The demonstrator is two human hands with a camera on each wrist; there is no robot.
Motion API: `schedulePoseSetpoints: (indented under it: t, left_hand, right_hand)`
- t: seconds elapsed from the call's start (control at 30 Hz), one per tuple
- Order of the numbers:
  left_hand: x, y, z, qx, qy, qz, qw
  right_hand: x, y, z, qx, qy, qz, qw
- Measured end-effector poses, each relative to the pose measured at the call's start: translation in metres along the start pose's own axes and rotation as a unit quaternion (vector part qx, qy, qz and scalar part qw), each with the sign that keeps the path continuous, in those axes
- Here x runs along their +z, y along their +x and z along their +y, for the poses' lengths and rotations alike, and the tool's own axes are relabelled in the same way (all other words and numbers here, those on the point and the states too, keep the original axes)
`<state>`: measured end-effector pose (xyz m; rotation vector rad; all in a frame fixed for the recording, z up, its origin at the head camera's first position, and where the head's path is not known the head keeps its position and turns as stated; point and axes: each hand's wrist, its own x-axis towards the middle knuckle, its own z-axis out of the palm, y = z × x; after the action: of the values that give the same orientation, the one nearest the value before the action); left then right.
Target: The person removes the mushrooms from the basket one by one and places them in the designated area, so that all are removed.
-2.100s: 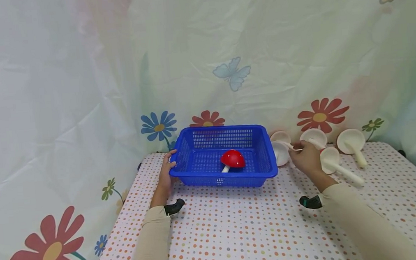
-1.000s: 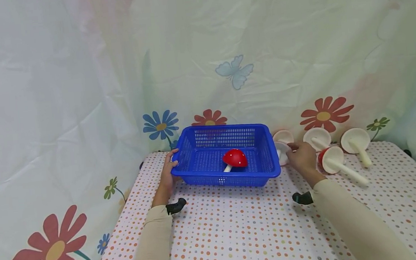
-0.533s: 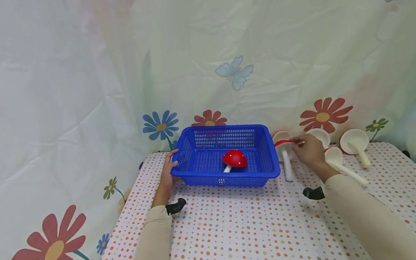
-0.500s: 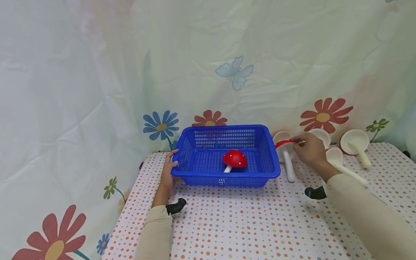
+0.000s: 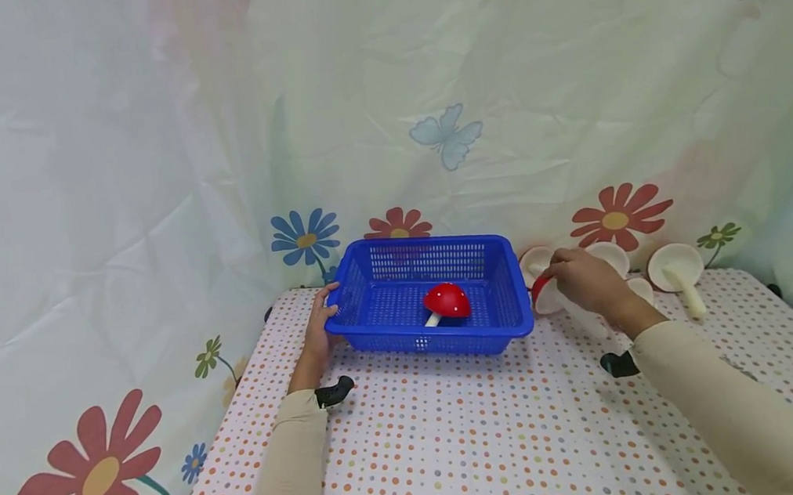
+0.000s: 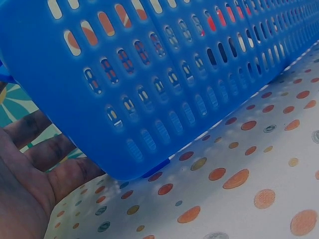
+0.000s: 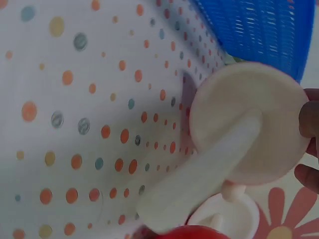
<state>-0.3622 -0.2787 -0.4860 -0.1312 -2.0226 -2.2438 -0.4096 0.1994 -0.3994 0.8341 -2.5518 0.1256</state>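
Note:
My left hand is at the left end of a blue plastic basket. In the left wrist view, its extended fingers touch the outside of the basket's end wall. Inside the basket lies a toy mushroom with a red, white-dotted cap. Just right of the basket, my right hand pinches the cap rim of another toy mushroom, which is tilted up on edge. The right wrist view shows this mushroom's pale cap underside and thick white stem.
More toy mushrooms lie cap down at the right: one by the basket's back corner, one behind my hand, one farther right, and one partly hidden. A dotted cloth covers the table; a flowered curtain hangs behind.
My right hand reaches the mushroom nearest the basket, takes its cap rim and tips it up. The stem swings from pointing toward me to pointing right. The left hand stays put.

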Motion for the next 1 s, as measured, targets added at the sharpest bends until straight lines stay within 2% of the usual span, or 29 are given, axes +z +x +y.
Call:
schedulePoseSetpoints:
  t: [0.1, 0.2, 0.3, 0.4, 0.53, 0.67, 0.73, 0.87, 1.0]
  left_hand:
    - [0.000, 0.000, 0.000, 0.000, -0.003, 0.004, 1.0000]
    - [0.001, 0.001, 0.000, -0.002, -0.003, 0.010, 0.9999]
    - [0.001, 0.001, 0.000, -0.003, 0.001, 0.012, 0.9999]
    - [0.002, 0.000, 0.000, -0.001, 0.005, 0.008, 1.0000]
    - [0.002, 0.001, 0.002, 0.001, 0.002, 0.002, 1.0000]
    - [0.003, 0.001, 0.002, 0.002, 0.001, -0.002, 1.0000]
    - [0.003, 0.001, 0.002, 0.000, 0.001, -0.002, 1.0000]
    - [0.001, 0.001, 0.001, -0.001, -0.005, -0.003, 1.0000]
    - [-0.001, 0.000, 0.000, 0.001, -0.012, -0.003, 0.9999]
  right_hand:
    - [-0.002, 0.001, -0.007, -0.061, -0.074, 0.005, 0.995]
    - [0.000, 0.000, -0.011, -0.108, -0.123, 0.008, 0.987]
    - [0.005, -0.002, -0.013, -0.137, -0.157, 0.008, 0.978]
    - [0.011, -0.004, -0.015, -0.149, -0.170, -0.002, 0.974]
    - [0.016, -0.004, -0.017, -0.134, -0.140, -0.015, 0.981]
    - [0.014, -0.004, -0.019, -0.075, -0.060, -0.019, 0.995]
    - [0.011, -0.004, -0.017, -0.037, -0.013, -0.017, 0.999]
    - [0.001, -0.003, -0.013, 0.002, 0.041, 0.016, 0.999]
    - [-0.008, 0.001, -0.010, 0.010, 0.060, 0.062, 0.996]
